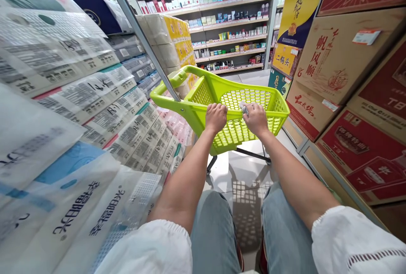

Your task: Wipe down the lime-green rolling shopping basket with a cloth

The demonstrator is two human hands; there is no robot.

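A lime-green shopping cart [241,132] stands sideways in front of me, its perforated basket open at the top. My left hand [216,117] is closed over the near rim of the basket, left of its middle. Further right on the same rim lies my right hand [255,118], fingers curled around a crumpled greyish-white cloth [243,107] that pokes out by the fingertips. The cart's grey metal pole [146,43] rises at the left, up to a dark handle.
Stacked packs of tissue paper [123,117] line the left side closely. Cardboard and red boxes [352,58] are piled along the right. Behind the cart stand shelves [234,37] of small products. Tiled floor [222,176] shows below the cart.
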